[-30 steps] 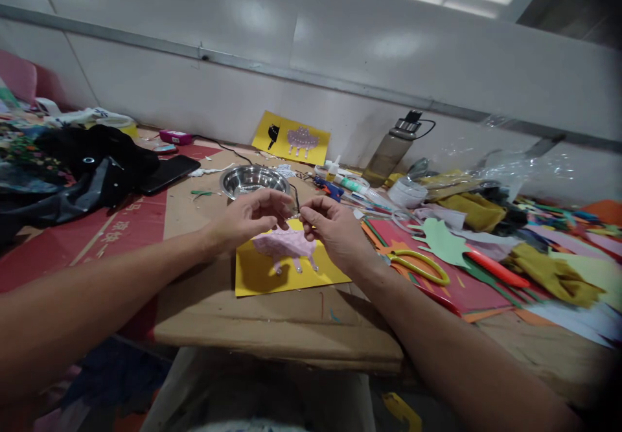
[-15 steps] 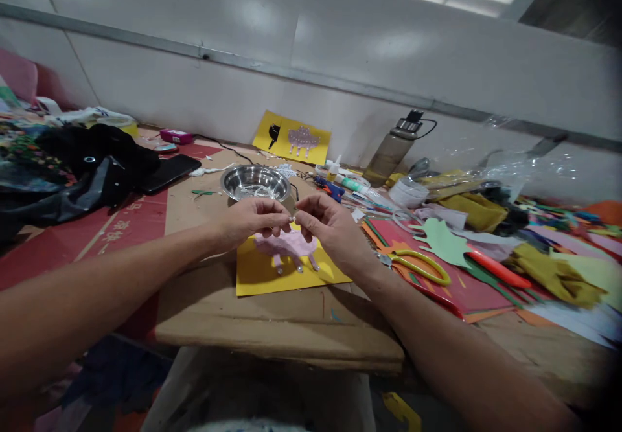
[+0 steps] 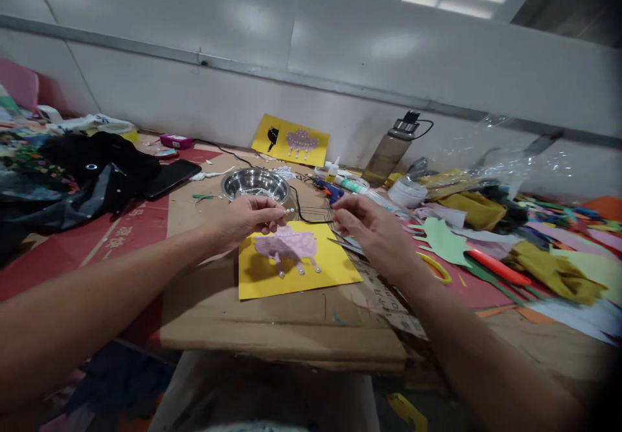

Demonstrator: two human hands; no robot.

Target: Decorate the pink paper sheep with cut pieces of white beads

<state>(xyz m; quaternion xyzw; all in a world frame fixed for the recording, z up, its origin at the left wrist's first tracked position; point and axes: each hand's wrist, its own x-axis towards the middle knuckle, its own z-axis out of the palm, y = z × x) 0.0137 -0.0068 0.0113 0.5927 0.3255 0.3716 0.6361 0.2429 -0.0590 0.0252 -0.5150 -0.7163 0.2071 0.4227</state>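
My left hand point(image 3: 255, 217) pinches a short strand of white pearl beads point(image 3: 290, 211) between thumb and fingertips. Below it lies a yellow card point(image 3: 335, 265) bearing a lilac animal-shaped cutout point(image 3: 291, 250), with beads at its feet and a row of them along its upper part. To the right, my right hand point(image 3: 367, 225) is closed above the card's right edge, thumb against fingers; whatever it pinches, if anything, is too small to make out. Scissors point(image 3: 437, 269) lie partly hidden under that hand and wrist. Behind my left hand stands a steel bowl point(image 3: 255, 184).
A second decorated yellow card point(image 3: 262, 134) leans on the wall. A water bottle point(image 3: 389, 150), a blue glue gun point(image 3: 333, 191) and a green cutout point(image 3: 442, 241) are at the right. A phone point(image 3: 172, 179) and black cloth point(image 3: 111, 160) lie at the left.
My hands were together at the beads; the right hand has moved away to the right. The left hand has stayed nearly in place, still holding beads. More of the card now shows.
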